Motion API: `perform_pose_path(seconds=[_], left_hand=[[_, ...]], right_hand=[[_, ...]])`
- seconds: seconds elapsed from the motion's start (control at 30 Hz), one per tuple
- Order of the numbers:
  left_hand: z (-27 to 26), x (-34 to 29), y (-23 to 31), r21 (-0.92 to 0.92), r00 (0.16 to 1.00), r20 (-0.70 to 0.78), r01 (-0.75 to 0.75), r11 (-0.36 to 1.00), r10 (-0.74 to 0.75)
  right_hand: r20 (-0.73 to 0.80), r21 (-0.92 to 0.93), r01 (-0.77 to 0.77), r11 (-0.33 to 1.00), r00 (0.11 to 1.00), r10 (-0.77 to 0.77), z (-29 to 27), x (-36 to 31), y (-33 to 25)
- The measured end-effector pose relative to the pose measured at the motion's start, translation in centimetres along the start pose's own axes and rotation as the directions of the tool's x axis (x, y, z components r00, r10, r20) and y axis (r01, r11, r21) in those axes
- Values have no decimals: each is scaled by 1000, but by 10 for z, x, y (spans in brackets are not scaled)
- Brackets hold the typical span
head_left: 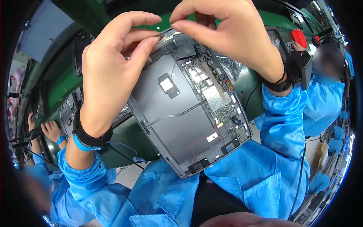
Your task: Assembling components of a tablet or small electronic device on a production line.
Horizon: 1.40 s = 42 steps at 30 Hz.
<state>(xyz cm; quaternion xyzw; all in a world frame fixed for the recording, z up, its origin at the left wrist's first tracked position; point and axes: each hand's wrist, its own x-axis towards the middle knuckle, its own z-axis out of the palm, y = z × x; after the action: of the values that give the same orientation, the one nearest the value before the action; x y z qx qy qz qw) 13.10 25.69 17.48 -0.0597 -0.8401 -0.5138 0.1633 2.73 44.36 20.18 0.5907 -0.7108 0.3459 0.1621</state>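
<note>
An opened tablet housing (162, 125) lies slantwise before me, its inside facing up, with the near end by my blue smock. A green circuit board (213, 90) runs along its right side, and a dark plate with a white label (166, 84) sits on the grey panel. At the far left corner, my left hand (113, 60) has thumb and a finger closed together, index finger stretched out above. Over the far edge, my right hand (227, 34) brings thumb and index finger nearly tip to tip. Whatever either pinch holds is too small or hidden.
Beneath the tablet is a green bench (128, 140). A clear plastic bag (228, 68) lies right of the tablet, another opened device (71, 109) to the left. Co-workers in blue sit on both sides, one's hand (51, 130) at the left. A thin cable (126, 154) trails near my left wrist.
</note>
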Motion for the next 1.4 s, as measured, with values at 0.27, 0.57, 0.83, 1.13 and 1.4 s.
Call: perform_pose_path(seconds=[0.27,0.57,0.83,1.13,1.4], left_hand=[[0,3,6,146,989,-2,-145,979,147],[-1,18,-5,638,972,216,-212,740,93],[8,27,0,590,971,234,-185,786,53],[12,26,-6,639,975,194,-212,740,112],[9,24,-4,629,965,209,-256,734,157]], right_hand=[[-43,10,134,991,990,-133,17,0,19],[81,-303,256,918,967,-243,5,-11,34],[189,-443,285,850,956,-222,14,-13,15],[190,-316,230,920,966,-176,18,-10,30],[384,79,85,993,917,-109,-2,6,32]])
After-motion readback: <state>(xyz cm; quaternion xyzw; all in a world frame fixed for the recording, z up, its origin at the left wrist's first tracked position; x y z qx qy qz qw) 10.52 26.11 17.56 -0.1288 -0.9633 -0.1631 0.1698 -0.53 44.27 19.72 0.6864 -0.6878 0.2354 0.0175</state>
